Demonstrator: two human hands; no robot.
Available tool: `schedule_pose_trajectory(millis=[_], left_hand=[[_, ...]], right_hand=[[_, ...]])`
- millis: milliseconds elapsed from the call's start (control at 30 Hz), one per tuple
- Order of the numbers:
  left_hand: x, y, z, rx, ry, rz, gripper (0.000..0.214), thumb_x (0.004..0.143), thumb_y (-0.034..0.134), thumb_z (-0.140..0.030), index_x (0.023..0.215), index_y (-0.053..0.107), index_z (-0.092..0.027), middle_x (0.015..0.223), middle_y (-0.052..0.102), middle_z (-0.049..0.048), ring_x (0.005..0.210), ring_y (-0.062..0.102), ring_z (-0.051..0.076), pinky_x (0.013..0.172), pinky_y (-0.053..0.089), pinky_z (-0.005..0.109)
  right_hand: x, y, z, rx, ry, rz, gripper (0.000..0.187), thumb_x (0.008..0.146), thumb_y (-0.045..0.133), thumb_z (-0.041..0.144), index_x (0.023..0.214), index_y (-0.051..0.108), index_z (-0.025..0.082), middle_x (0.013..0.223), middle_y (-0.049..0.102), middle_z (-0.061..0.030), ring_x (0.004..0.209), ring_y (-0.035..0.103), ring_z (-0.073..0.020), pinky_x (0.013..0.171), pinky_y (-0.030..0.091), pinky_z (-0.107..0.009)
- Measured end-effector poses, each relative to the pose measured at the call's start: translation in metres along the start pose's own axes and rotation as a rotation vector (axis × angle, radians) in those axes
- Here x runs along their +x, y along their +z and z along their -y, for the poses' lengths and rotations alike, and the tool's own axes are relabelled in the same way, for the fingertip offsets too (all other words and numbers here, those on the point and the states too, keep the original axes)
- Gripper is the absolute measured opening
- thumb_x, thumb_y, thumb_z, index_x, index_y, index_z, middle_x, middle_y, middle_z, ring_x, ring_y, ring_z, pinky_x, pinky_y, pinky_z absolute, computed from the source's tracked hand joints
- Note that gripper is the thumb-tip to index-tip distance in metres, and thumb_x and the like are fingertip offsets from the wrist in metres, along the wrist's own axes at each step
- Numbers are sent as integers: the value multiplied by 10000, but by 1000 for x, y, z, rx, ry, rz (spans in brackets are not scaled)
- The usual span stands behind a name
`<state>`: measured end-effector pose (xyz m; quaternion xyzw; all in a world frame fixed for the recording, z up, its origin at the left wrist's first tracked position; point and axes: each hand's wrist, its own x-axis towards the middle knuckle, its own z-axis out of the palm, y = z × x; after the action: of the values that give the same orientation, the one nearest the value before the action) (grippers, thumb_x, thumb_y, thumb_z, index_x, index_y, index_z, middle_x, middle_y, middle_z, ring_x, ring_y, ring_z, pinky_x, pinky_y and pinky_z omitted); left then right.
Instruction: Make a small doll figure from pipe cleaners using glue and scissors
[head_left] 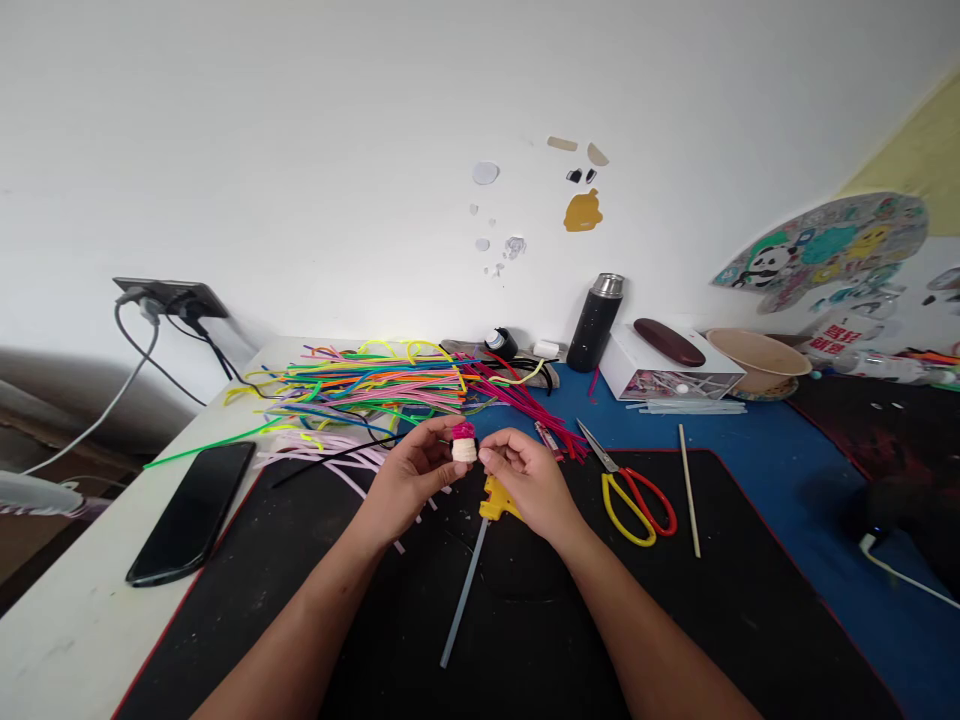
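Head camera view: a person's left hand [405,475] grips a small magenta-and-cream craft piece [464,450] between thumb and fingers, holding it above a black mat [660,620] near the middle of the worktop [67,640]. The right hand [531,480] meets it from the other side, thumb and fingertips drawn together beside a dark bit at the piece's edge; whether they grasp anything cannot be told.

Below the hands lies a yellow glue gun [493,502], partly hidden by the right hand, a translucent glue stick [463,598] extending from it toward the person. Behind, a heap of multicolored craft stems [375,385] spreads toward the wall, with pale lilac stems [352,468] reaching onto the mat. To the right, scissors [628,500] with one yellow and one red handle lie with blades parted slightly, just beside a slim pale stick [689,490]. A black phone [191,515] rests at left, across from a dark flask [596,325] and a white box [619,365] topped by a dark red oval case [669,342].
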<state>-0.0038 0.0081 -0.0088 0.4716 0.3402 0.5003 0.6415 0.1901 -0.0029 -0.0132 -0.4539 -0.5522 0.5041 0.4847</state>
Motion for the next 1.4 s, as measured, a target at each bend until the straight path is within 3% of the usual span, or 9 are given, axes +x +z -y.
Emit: schedule_pose_trajectory(millis=[667, 900, 1100, 1400], left_hand=[[-1, 2, -1, -1, -7, 11, 529, 730, 947, -251, 1212, 728, -229, 1108, 760, 58, 966, 688, 197, 820, 556, 286], [0, 0, 2, -20, -7, 2, 536, 731, 951, -246, 1218, 727, -225, 1078, 762, 60, 957, 685, 197, 839, 558, 302], [1, -1, 3, -27, -12, -2, 533, 732, 956, -237, 1216, 732, -226, 1067, 762, 53, 957, 683, 187, 849, 554, 293], [0, -1, 2, -25, 0, 59, 523, 765, 940, -252, 1245, 736, -225, 1109, 772, 80, 1024, 697, 220, 874, 561, 313]], right_hand=[[0, 2, -2, 19, 6, 3, 211, 888, 743, 423, 928, 694, 222, 852, 673, -9, 803, 647, -194, 769, 520, -327], [1, 1, -2, 72, -31, -12, 310, 910, 757, 446, 1132, 722, 233, 855, 647, 0, 790, 650, -183, 789, 540, -328], [1, -1, 2, 74, -53, 4, 309, 927, 740, 405, 1196, 712, 255, 879, 614, 9, 823, 640, -178, 824, 527, -332], [-3, 1, 5, -7, -46, 110, 505, 888, 764, 300, 1377, 636, 277, 1012, 671, -20, 929, 667, -202, 829, 533, -346]])
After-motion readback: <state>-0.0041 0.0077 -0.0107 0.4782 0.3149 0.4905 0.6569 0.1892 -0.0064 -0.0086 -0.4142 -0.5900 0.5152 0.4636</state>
